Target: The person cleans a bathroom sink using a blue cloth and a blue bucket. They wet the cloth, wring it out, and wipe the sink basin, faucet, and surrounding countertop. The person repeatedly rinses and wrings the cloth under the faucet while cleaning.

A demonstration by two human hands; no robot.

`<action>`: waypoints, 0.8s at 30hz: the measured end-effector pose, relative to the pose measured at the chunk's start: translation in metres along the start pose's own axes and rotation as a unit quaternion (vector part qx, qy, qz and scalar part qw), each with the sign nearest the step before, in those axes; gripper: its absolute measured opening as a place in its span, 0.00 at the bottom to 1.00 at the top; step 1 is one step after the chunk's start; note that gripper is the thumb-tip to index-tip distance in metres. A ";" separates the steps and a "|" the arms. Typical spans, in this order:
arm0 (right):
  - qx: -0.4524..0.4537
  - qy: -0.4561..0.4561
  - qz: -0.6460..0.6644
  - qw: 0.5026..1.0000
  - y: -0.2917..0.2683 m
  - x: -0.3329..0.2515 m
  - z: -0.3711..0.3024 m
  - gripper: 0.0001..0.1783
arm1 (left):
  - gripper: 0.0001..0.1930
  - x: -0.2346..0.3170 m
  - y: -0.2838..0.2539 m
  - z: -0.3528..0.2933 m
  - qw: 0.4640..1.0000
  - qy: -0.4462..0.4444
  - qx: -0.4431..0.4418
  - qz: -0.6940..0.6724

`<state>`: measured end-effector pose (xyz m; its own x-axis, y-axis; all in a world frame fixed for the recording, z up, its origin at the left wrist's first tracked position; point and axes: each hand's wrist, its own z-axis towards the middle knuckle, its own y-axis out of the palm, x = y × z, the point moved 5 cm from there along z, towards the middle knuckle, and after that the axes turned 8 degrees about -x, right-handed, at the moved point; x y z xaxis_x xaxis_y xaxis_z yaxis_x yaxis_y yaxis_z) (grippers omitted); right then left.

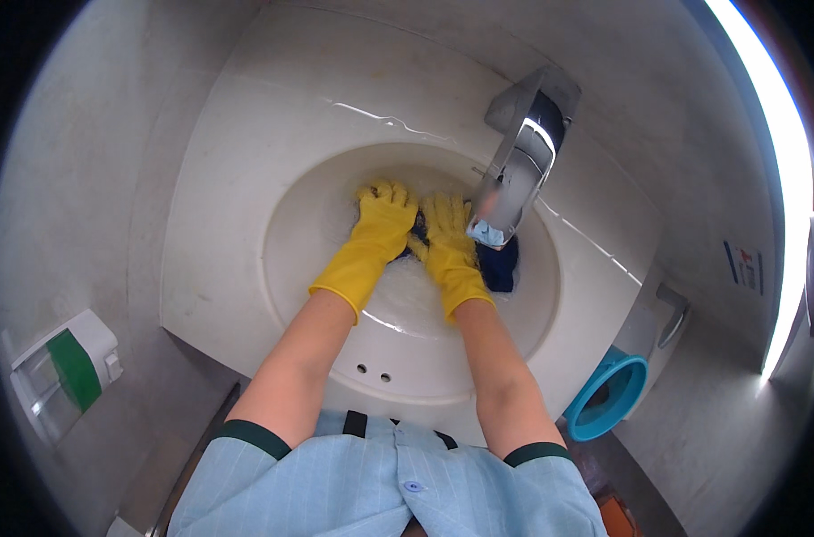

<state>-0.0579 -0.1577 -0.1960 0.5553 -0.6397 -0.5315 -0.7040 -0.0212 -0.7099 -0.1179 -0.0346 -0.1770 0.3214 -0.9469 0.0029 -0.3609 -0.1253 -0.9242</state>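
Note:
Both my hands are in yellow rubber gloves and reach into the water of a white oval washbasin (286,259). My left hand (384,217) is closed, its fingers bent over at the knuckles and pressing into a wet dark blue cloth (498,266); the fingertips are hidden. Beside it, my right hand (447,234) lies flat on the cloth with its fingers stretched out. Part of the cloth shows between the gloves, and a larger fold sticks out to the right of my right hand. The water looks cloudy.
A chrome faucet (523,166) juts over the basin's right side, close to my right hand. Two overflow holes (374,372) mark the near basin wall. A turquoise bucket (641,398) stands low at right. A white and green dispenser (71,367) hangs on the left wall.

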 end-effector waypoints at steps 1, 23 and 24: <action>0.013 -0.016 0.002 1.000 -0.004 -0.005 -0.002 0.49 | 0.29 -0.003 0.002 0.003 1.000 0.012 0.006 -0.022; 0.250 -0.192 0.434 0.844 -0.128 -0.065 -0.138 0.17 | 0.30 -0.067 -0.096 -0.162 0.683 -0.147 -0.040 -0.714; 0.240 -0.176 0.410 0.862 -0.113 -0.056 -0.128 0.21 | 0.29 -0.071 -0.080 -0.164 0.659 -0.153 -0.058 -0.734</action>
<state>-0.0657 -0.2179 -0.0269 0.1172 -0.0126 -0.9930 -0.7065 0.7017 -0.0923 -0.2554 -0.0063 -0.0401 0.5536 0.3215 0.7682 0.4766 -0.8788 0.0243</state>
